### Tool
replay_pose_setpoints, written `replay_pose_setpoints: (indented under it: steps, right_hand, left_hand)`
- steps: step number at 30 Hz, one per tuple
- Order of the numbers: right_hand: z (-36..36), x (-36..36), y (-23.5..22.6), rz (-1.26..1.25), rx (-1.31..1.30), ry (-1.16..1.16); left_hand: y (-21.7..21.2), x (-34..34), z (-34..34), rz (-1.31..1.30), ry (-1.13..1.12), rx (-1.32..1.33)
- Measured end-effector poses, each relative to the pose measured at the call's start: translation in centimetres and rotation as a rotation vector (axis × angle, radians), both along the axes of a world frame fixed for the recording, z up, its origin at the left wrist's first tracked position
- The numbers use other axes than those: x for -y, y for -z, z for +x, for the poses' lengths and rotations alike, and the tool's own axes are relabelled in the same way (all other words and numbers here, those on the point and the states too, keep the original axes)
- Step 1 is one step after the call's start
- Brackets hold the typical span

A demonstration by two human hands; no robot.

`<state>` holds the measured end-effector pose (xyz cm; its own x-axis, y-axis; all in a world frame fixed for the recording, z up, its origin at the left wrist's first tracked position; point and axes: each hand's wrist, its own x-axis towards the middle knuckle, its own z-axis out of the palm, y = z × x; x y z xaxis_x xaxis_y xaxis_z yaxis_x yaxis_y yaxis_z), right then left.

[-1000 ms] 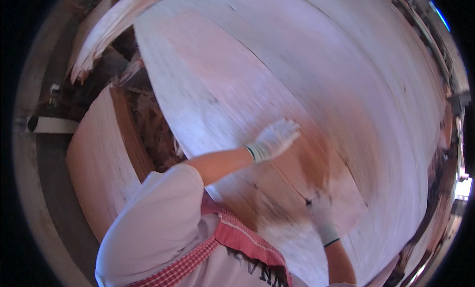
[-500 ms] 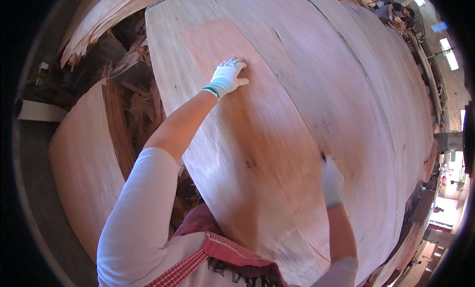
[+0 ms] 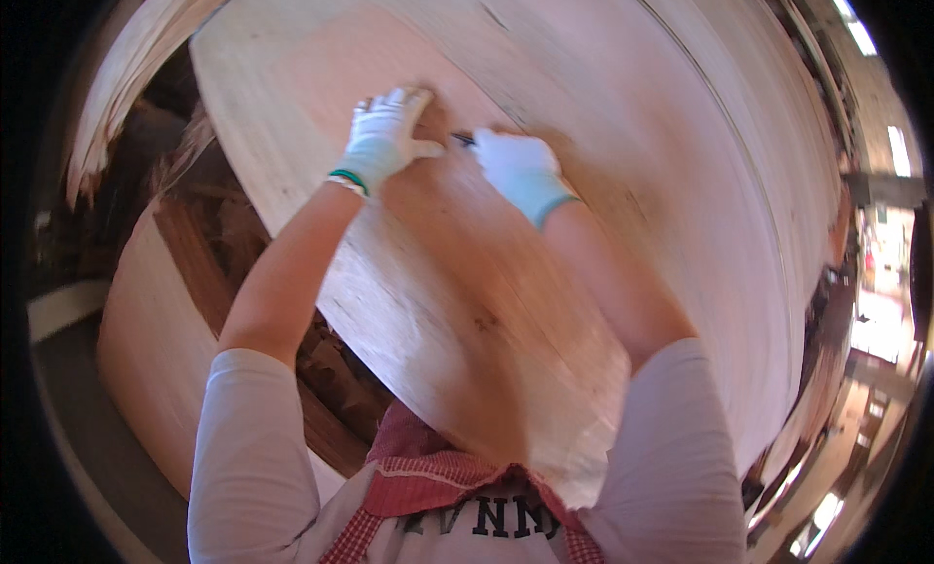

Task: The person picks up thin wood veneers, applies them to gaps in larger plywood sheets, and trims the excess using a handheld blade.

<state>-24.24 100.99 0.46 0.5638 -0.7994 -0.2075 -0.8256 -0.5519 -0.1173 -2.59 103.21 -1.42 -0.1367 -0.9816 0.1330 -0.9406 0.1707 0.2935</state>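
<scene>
A reddish strip of wood veneer (image 3: 457,228) lies along a broad, pale veneer sheet (image 3: 632,97). My left hand (image 3: 381,136), in a white glove with a green cuff edge, rests on the strip's far part, fingers stretched out and thumb to the side. Just right of it, my right hand (image 3: 516,167), also gloved, is closed around a small dark tool (image 3: 463,138). Only the tool's dark end shows, pointing toward my left thumb; its kind is not clear. A shadow falls across the near part of the strip.
Another stack of veneer (image 3: 146,330) stands at left, with torn wood scraps (image 3: 336,374) in the gap beside it. Ragged-edged sheets (image 3: 122,87) curve at the far left. A long seam runs over the pale wood at right.
My right hand has swept from the near right up and left to beside my left hand, tool still in it. The view has shifted, and my left hand still lies on the strip.
</scene>
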Motion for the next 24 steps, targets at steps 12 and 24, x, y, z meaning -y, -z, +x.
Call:
replay_pose_setpoints:
  steps: [12,24]
  right_hand:
    - [-26.0,-14.9,-2.3,0.068,-0.234,0.370]
    - [-51.1,-34.9,-2.6,0.022,-0.279,0.639]
  left_hand:
    - [0.7,-10.3,-26.0,-0.173,0.447,-0.076]
    - [0.3,-22.7,-44.9,-0.096,0.530,-0.206]
